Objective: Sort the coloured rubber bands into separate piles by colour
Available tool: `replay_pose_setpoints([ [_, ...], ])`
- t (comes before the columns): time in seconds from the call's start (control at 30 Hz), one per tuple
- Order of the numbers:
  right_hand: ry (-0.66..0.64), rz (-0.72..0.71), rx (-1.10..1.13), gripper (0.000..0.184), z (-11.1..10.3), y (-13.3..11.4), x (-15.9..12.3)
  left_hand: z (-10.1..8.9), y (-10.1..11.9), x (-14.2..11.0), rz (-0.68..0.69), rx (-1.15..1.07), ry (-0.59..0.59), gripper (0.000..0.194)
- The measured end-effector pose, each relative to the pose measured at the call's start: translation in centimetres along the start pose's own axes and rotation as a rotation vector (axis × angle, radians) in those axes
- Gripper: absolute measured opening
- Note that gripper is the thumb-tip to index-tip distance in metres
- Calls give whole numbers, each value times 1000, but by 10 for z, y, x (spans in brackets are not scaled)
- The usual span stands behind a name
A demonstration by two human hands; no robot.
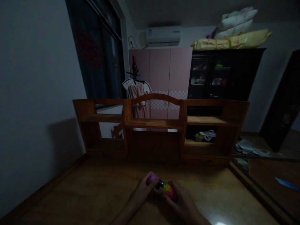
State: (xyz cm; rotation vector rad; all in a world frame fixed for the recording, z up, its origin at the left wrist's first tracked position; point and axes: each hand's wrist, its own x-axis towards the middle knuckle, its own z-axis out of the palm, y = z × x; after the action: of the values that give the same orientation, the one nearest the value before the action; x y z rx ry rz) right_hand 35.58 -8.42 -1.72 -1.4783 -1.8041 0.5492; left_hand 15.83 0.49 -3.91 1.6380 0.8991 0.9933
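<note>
Both my hands are at a small, brightly coloured bottle-shaped thing (pixel 166 187), just above the wooden desk top (pixel 93 193). It lies tilted, its purple end up to the left, with a black band, then yellow and pink towards the lower right. My left hand (pixel 145 187) is closed round the purple end. Around the yellow and pink end, my right hand (pixel 180 199) has its fingers wrapped. The dim light and the fingers hide its exact kind.
A wooden shelf unit (pixel 153 147) stands along the far side of the desk. The wall (pixel 35 125) rises at the left. Raised edging (pixel 252 187) borders the right side, beyond which a lower brown surface (pixel 267 178) holds a blue flat item (pixel 286 183).
</note>
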Motion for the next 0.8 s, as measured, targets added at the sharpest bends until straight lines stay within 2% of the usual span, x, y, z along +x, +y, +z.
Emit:
replay_pose_setpoints([
  [0.17,-16,-24,7,34,2,-1,0,-2,6,-5,10,15,31,34],
  [0.5,-41,-42,14,37,3,0,0,-2,4,-8,-8,59,55,39],
  [0.7,13,-4,50,52,4,7,0,-1,11,-12,-16,63,66,40],
  [0.8,17,-13,38,53,5,9,1,1,10,-10,-39,120,142,43],
])
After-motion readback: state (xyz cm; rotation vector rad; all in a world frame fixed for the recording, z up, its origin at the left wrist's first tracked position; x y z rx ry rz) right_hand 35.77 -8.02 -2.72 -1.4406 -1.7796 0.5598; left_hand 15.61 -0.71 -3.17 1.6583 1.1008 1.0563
